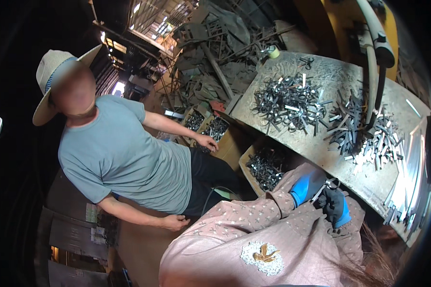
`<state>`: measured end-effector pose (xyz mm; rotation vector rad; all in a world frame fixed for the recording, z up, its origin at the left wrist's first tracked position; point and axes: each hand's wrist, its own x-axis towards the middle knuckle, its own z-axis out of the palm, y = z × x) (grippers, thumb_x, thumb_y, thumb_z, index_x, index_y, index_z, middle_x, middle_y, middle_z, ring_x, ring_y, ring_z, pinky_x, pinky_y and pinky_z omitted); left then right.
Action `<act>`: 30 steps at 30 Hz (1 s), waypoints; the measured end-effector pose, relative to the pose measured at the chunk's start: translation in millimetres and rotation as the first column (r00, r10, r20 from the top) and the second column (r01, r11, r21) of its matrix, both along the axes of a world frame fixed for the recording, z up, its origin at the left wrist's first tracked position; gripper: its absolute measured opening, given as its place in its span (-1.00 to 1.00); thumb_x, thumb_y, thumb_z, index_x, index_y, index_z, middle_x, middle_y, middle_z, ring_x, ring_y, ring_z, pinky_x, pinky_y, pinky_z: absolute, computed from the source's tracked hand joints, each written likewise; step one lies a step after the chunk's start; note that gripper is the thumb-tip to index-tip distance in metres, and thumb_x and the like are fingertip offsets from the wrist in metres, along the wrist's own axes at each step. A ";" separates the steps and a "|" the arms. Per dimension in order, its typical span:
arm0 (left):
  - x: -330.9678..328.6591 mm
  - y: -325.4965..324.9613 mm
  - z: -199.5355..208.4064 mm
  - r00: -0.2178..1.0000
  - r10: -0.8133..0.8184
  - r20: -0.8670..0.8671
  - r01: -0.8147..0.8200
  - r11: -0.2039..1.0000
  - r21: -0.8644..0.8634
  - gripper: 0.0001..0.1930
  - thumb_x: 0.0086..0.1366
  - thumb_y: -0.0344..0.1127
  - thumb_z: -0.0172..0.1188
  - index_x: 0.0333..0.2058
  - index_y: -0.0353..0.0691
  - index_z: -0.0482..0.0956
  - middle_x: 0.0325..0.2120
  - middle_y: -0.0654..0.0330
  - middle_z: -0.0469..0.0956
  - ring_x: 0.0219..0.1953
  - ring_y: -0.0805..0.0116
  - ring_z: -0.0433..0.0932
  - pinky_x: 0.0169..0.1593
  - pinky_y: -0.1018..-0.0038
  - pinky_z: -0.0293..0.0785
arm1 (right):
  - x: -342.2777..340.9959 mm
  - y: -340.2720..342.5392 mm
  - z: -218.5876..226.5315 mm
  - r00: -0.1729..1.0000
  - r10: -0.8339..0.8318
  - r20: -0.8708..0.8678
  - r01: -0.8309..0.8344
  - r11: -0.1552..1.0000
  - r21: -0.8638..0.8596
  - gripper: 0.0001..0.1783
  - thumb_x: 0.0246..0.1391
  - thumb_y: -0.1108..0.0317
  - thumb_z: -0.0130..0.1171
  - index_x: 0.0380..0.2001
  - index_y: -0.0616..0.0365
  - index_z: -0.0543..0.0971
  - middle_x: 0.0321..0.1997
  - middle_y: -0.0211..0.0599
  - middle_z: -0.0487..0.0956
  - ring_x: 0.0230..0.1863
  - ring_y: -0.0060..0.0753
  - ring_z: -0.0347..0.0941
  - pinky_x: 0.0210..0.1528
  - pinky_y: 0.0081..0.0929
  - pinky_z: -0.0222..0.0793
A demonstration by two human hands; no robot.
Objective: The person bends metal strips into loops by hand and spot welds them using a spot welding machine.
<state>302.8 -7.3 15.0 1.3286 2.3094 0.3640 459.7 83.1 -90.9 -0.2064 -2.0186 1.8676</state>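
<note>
My left hand (307, 187), in a blue glove with dark fingers, is beside the table's front edge. Close by on its right is my right hand (335, 206), gloved in blue and black, its fingers curled. Between the two hands is a thin, shiny metal strip (319, 192) with a bent or looped end. Both hands appear closed on it, though the gloves hide the exact grip. On the table (292, 138) just beyond lie a pile of bent dark metal strips (292, 103) and heaps of straight, shorter strips (380, 148).
Long metal strips (409, 186) lie at the table's right end. A machine's pale curved arm (371, 62) reaches over the table. A box of metal pieces (265, 167) stands beside my left arm. A person in a hat and grey-blue T-shirt (124, 148) stands at the left.
</note>
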 end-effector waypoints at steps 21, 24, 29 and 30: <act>-9.1 -3.3 -83.4 0.906 0.195 0.376 -0.218 0.976 0.019 -0.58 0.37 -0.08 0.07 -0.02 -0.32 0.55 -0.19 -0.01 0.63 -0.15 0.23 0.60 -0.08 0.36 0.48 | 1.2 -3.9 -5.7 0.997 0.016 0.079 -0.006 0.991 -0.136 -0.60 -0.09 0.74 -0.20 -0.20 0.31 0.53 -0.47 -0.44 0.41 -0.45 -0.56 0.37 -0.40 -0.61 0.33; -4.7 -5.8 -84.9 0.871 0.227 0.436 -0.276 0.960 0.052 -0.58 0.37 -0.08 0.07 -0.03 -0.33 0.55 -0.20 -0.01 0.64 -0.17 0.21 0.61 -0.08 0.35 0.49 | -0.8 -8.4 -22.7 0.990 -0.002 0.139 0.065 0.892 -0.447 -0.80 0.12 0.63 -0.09 -0.25 0.30 0.52 -0.47 -0.46 0.41 -0.47 -0.58 0.36 -0.42 -0.60 0.32; -9.2 -3.6 -60.2 0.930 0.191 0.315 -0.234 0.966 0.105 -0.61 0.38 -0.09 0.04 -0.08 -0.33 0.56 -0.27 -0.04 0.65 -0.22 0.17 0.63 -0.14 0.33 0.49 | -5.0 -5.8 5.1 0.975 0.092 0.201 0.077 0.713 -0.697 -0.84 0.30 0.36 0.01 -0.29 0.23 0.50 -0.51 -0.46 0.45 -0.51 -0.64 0.38 -0.47 -0.63 0.29; -1.2 9.1 -29.7 0.950 0.095 0.297 -0.102 0.995 0.008 -0.62 0.38 -0.10 0.03 -0.09 -0.33 0.57 -0.30 -0.04 0.65 -0.25 0.16 0.63 -0.17 0.32 0.49 | 0.1 -4.9 -4.5 0.975 0.081 0.206 0.118 0.597 -0.793 -0.76 0.36 0.26 0.00 -0.33 0.20 0.50 -0.53 -0.49 0.44 -0.53 -0.67 0.36 -0.50 -0.64 0.27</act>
